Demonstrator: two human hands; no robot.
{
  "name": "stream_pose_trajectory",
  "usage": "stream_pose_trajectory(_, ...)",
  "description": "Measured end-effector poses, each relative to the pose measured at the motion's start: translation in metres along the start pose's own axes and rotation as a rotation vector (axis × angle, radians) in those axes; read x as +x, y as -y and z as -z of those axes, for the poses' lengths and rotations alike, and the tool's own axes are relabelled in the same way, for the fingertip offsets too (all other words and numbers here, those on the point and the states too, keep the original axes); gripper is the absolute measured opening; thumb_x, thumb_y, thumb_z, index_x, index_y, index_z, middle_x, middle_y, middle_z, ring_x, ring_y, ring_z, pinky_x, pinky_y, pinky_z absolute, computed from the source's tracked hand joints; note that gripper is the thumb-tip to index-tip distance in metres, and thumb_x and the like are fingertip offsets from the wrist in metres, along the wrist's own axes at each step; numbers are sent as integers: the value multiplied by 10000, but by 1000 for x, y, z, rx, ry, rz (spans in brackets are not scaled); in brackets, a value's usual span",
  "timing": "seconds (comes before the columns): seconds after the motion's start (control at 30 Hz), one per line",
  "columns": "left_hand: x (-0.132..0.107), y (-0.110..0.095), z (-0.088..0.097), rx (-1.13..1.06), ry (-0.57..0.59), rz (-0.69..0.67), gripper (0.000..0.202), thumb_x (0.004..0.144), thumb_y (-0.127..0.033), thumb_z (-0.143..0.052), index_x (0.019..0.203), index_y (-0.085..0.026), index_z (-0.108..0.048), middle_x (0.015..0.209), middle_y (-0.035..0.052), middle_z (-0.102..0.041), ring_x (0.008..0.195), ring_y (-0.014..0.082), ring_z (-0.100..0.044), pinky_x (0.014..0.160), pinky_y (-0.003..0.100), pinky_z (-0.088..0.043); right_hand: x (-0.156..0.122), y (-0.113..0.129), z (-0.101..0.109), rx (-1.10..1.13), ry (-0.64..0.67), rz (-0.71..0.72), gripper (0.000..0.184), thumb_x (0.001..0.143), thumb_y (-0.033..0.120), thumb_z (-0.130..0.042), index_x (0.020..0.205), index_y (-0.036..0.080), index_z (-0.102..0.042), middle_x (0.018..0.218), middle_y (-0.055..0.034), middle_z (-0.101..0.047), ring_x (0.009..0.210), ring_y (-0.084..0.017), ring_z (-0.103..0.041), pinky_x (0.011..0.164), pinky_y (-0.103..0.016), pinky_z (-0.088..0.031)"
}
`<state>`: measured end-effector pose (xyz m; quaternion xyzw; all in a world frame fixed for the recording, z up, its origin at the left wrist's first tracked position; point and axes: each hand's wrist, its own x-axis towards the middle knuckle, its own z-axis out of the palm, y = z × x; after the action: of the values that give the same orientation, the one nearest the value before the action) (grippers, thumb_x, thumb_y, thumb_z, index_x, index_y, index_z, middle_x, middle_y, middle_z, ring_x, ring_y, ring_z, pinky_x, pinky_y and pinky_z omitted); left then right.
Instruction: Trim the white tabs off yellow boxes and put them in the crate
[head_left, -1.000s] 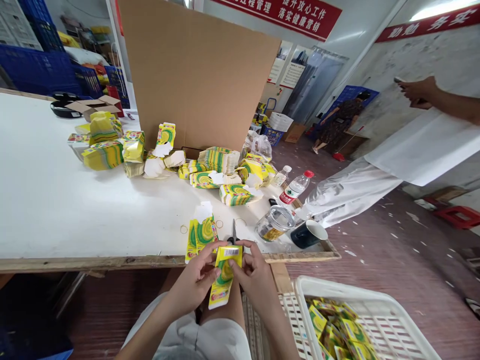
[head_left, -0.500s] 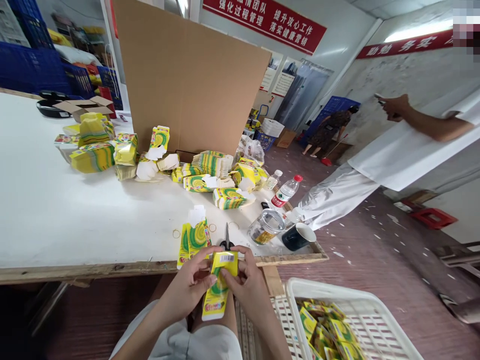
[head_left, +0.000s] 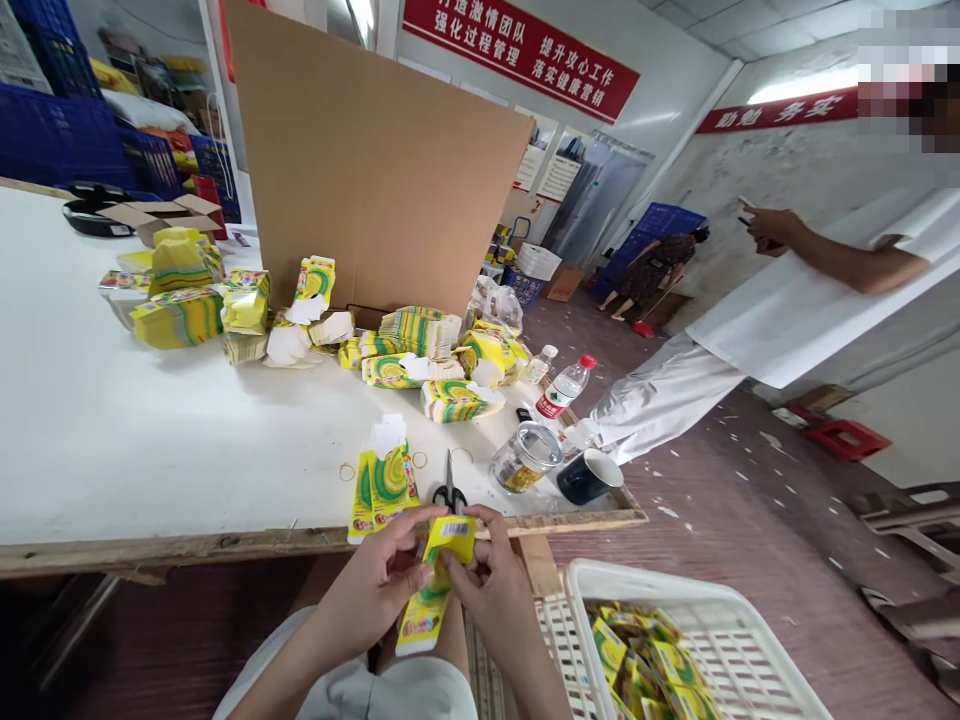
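Observation:
Between my hands, over my lap at the table's front edge, is a small yellow and green carton (head_left: 421,622) with a barcode near its top end. My left hand (head_left: 375,585) is closed on its left side, thumb on the front. My right hand (head_left: 491,575) grips the right side, its thumb pressed on the carton's face. Just beyond lie black-handled scissors (head_left: 449,492), blades pointing away. Left of them, flat yellow cartons (head_left: 386,485) overlap on the white table (head_left: 225,450), with thin rubber bands (head_left: 420,460) around them.
Stacks of folded cartons (head_left: 420,330) line the table before a cardboard sheet (head_left: 375,160). At right stand a clear jar (head_left: 527,457), a dark mug (head_left: 589,476) and a red-capped bottle (head_left: 568,388). A white basket (head_left: 720,610) holds yellow packets. A person in white (head_left: 810,290) stands beyond.
The carton has tilted slightly in my hands, its lower end swinging a little left, with both hands still on it. The view has shifted slightly; more of the scissors' handles shows.

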<state>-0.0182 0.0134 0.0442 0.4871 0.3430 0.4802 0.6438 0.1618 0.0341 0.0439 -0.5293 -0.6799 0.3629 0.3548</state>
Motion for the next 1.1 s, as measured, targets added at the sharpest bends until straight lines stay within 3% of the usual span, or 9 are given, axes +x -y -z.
stream_pose_trajectory(0.23,1,-8,-3,-38,-42,10,588,875,-350,-682,1415,-224,-484,1182,125,-738,1023,280,-706,848,353,-542,-2,5,7,74,30,35,411,918,378,-587,1284,199,-534,640,29,-617,535,-163,-562,496,-247,-422)
stream_pose_trajectory(0.37,1,-9,-15,-102,-29,1,550,827,-353,-736,1331,-218,-562,1151,116,-754,1032,291,-711,848,355,-552,-5,9,13,223,-73,54,290,925,446,-584,1098,223,-651,853,-43,-693,724,-194,-650,614,-274,-513)
stream_pose_trajectory(0.5,3,-2,-19,67,-52,-49,456,886,-342,-659,1328,-265,-579,1320,110,-673,1192,293,-641,1003,407,-509,-21,10,49,-8,-369,37,304,859,513,-635,947,227,-688,792,-57,-676,694,-228,-615,644,-332,-499)
stream_pose_trajectory(0.63,8,5,10,494,-385,-149,408,911,-366,-606,1308,-269,-602,1399,109,-610,1325,323,-517,1147,510,-355,-41,4,106,-626,-890,-11,471,843,609,-571,1026,196,-702,900,-127,-638,801,-302,-551,786,-455,-429)
stream_pose_trajectory(0.7,11,10,25,628,-489,-176,408,924,-368,-575,1314,-250,-589,1363,124,-628,1310,332,-524,1149,548,-335,-38,-1,111,-627,-899,-58,520,810,640,-583,1032,185,-700,895,-137,-639,794,-310,-551,765,-459,-430)
stream_pose_trajectory(0.77,14,17,34,700,-508,-192,410,940,-357,-541,1332,-240,-567,1340,127,-641,1298,323,-538,1166,569,-295,-24,-9,90,-372,-715,-137,477,781,618,-629,993,197,-699,798,-100,-650,674,-266,-553,645,-391,-443)
stream_pose_trajectory(0.87,16,29,39,726,-498,-207,405,947,-362,-531,1331,-242,-568,1350,121,-643,1311,310,-536,1198,565,-232,12,-20,24,116,-393,-193,403,742,540,-704,952,197,-688,849,-98,-719,649,-224,-580,627,-347,-467)
stream_pose_trajectory(1.0,14,35,44,720,-421,-235,363,949,-361,-537,1289,-249,-598,1369,102,-646,1329,290,-536,1223,545,-180,55,-28,-49,300,-266,-180,437,705,485,-748,1000,168,-680,775,-61,-747,568,-180,-573,599,-324,-499)
stream_pose_trajectory(1.1,11,30,48,680,-408,-242,358,953,-365,-540,1282,-245,-610,1380,101,-641,1362,277,-503,1233,523,-165,65,-29,-57,425,-236,-187,444,669,446,-789,978,149,-674,682,-39,-728,593,-190,-619,614,-324,-523)
